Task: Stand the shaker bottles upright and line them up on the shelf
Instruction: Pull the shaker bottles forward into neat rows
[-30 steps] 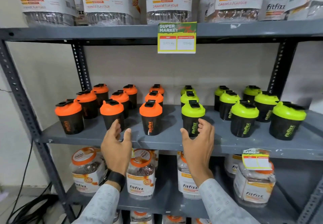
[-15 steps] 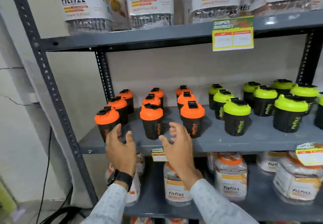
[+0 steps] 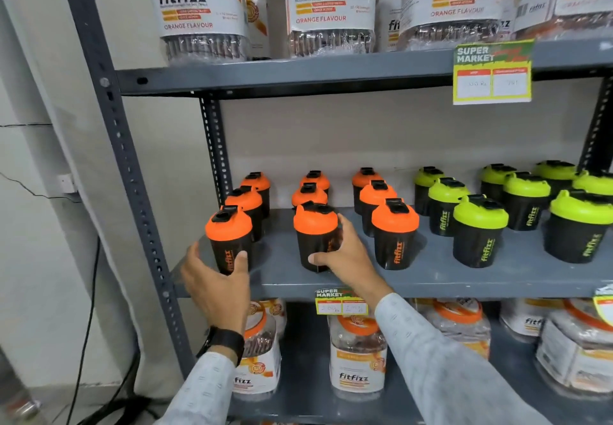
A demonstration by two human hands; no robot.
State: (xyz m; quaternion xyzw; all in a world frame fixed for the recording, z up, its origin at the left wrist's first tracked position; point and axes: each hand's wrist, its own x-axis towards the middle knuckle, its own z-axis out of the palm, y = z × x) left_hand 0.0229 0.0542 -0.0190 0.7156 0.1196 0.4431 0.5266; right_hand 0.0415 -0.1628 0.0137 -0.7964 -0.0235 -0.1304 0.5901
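On the grey shelf (image 3: 431, 278), the left hand (image 3: 215, 278) cups the upright front-left orange shaker (image 3: 229, 239) from 7 o'clock, while the right hand (image 3: 345, 255) wraps the upright middle orange shaker (image 3: 316, 235).

Top-shelf jars (image 3: 202, 10): "fitfizz", "ORANGE FLAVOUR". Shaker bottles (image 3: 394, 235): "fitfizz" vertical on the side. Price tags (image 3: 492, 71), upper and middle shelf edges: "SUPER MARKET"; prices unreadable. Lower jars (image 3: 356, 368): "fitfizz".
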